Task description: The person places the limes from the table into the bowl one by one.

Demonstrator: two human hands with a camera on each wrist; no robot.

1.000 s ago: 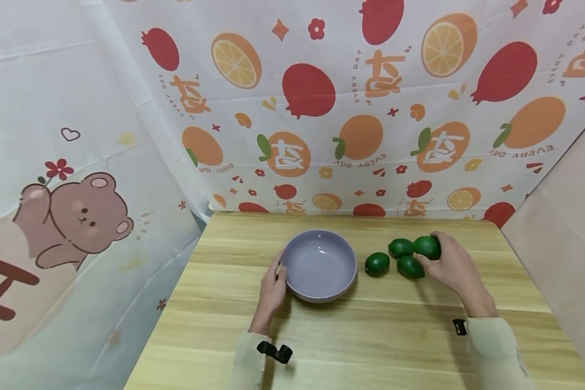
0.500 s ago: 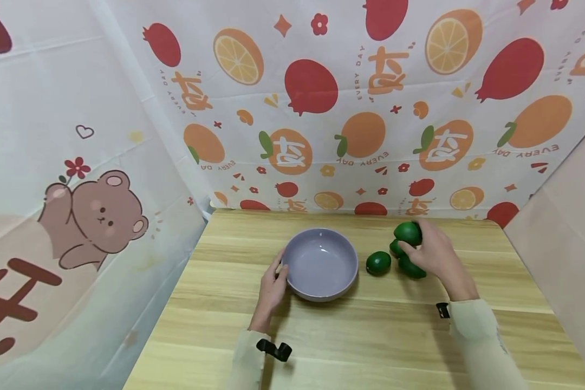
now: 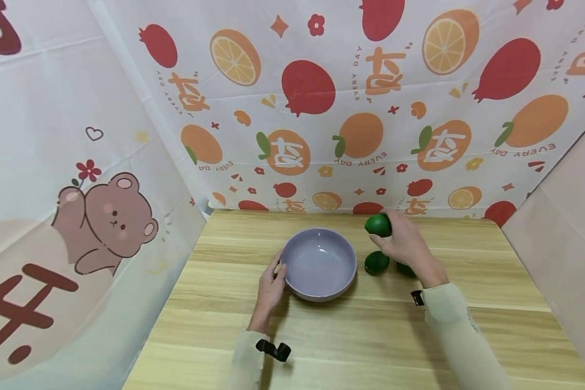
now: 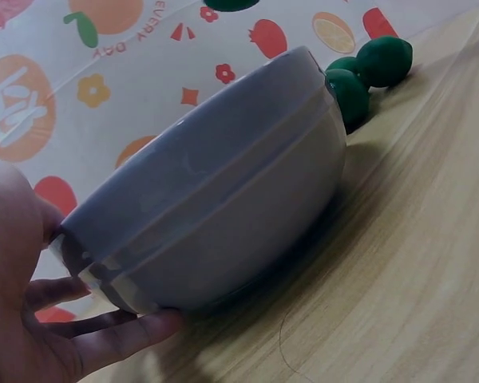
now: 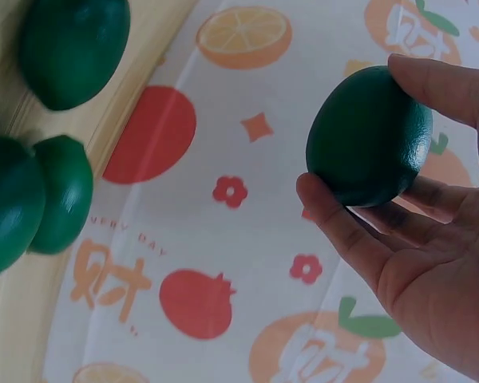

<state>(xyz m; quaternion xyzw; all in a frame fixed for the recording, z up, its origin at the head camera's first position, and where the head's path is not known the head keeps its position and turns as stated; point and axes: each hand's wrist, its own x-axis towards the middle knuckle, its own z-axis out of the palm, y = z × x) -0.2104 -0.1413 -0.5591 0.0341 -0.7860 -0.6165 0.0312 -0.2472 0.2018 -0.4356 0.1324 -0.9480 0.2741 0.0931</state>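
Pale cream left sleeve (image 3: pixel 248 357), curved black clip (image 3: pixel 273 350), matching right sleeve (image 3: pixel 460 330), small black clip (image 3: pixel 417 298), bare left hand (image 3: pixel 271 287), bare right hand (image 3: pixel 407 246)

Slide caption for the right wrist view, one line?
Right hand holding a green fruit before a fruit-print backdrop, with three more green fruits on the wood-grain tabletop at frame left.

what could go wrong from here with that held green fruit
The right hand pinches the glossy green fruit, which might slip out. Another green fruit lies just right of the bowl; a low pass could knock it. The left hand holds only the bowl's left side, so it might shift.
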